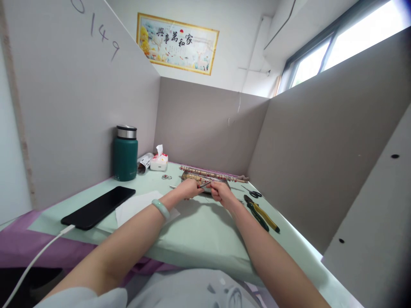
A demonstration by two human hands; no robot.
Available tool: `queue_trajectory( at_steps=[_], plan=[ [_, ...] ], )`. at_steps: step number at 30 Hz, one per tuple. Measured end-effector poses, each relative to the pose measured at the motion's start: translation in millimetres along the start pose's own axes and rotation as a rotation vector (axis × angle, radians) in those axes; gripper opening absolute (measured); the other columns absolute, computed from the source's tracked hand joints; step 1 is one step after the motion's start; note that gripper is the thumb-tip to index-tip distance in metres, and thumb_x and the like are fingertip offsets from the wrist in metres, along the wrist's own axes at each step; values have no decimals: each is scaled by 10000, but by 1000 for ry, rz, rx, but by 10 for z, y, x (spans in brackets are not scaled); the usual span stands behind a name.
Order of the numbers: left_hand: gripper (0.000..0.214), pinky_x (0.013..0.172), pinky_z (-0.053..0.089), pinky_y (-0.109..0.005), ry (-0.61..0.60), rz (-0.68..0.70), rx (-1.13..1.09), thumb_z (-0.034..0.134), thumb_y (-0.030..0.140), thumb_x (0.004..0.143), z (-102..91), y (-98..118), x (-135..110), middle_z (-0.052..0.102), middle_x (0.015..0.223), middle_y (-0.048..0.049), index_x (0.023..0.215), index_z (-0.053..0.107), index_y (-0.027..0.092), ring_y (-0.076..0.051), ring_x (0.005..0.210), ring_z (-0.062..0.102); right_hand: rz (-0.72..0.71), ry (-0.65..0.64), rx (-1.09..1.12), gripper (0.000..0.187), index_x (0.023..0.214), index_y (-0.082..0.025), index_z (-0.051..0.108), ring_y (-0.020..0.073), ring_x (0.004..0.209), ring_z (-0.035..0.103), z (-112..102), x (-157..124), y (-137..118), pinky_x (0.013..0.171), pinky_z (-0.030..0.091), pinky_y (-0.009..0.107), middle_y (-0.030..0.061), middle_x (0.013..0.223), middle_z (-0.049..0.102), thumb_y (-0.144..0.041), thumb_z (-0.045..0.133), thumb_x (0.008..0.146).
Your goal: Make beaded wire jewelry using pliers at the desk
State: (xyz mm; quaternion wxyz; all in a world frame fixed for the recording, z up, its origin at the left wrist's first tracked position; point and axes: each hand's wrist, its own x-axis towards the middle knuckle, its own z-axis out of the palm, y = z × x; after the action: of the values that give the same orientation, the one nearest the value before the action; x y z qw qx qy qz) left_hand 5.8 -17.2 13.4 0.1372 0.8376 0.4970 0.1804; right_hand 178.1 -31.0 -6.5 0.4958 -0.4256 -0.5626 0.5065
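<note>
My left hand is closed around slim metal tweezers, whose points reach toward my other hand. Fingers pinched, my right hand meets those points over the table; whatever small piece it holds is too tiny to make out. Just behind both hands lies a shallow tray with small gold-coloured and reddish bits in it, partly hidden by my fingers. Across its far side run thin rods strung with small red and pale beads.
Green-and-yellow pliers and black scissors lie to the right. On the left are a phone with a charging cable, white paper, a green bottle, a tissue pack and small rings. Grey partitions enclose the table.
</note>
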Motion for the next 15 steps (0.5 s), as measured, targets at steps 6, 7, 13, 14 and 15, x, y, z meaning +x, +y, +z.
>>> queue_trajectory(
  at_steps=[6,7,13,14,15],
  plan=[
    [415,394,402,-218,-122,-33,-254,507,555,774,-31,-9,1,519,459,11,638,544,164,-102,361,469,-65,19,-103,161,724,-169,548,57,351,142,2,-12,-27,377,82,219,-93,386,285,-326,546,688],
    [418,387,400,-218,-130,-34,-288,517,558,768,-35,-10,4,515,458,14,633,537,163,-98,356,464,-72,18,-106,162,721,-173,547,58,354,142,4,-16,-32,379,85,220,-91,390,283,-332,544,694],
    [439,355,374,-213,-207,-9,-455,557,577,742,-72,-12,-20,489,429,26,620,510,158,-89,331,447,-99,-19,-95,177,745,-180,548,58,362,129,24,-47,-50,385,90,215,-92,414,256,-356,538,724],
    [447,352,369,-214,-219,-2,-478,559,585,737,-77,-16,-25,487,426,27,622,510,156,-88,325,440,-104,-24,-91,189,757,-180,549,56,362,128,24,-50,-49,384,90,212,-94,418,255,-366,542,725],
    [455,352,366,-215,-232,3,-498,560,595,732,-79,-24,-27,487,425,28,627,512,155,-86,320,436,-108,-27,-86,204,767,-180,548,54,362,128,23,-50,-48,383,90,210,-95,422,255,-380,546,726]
  ],
)
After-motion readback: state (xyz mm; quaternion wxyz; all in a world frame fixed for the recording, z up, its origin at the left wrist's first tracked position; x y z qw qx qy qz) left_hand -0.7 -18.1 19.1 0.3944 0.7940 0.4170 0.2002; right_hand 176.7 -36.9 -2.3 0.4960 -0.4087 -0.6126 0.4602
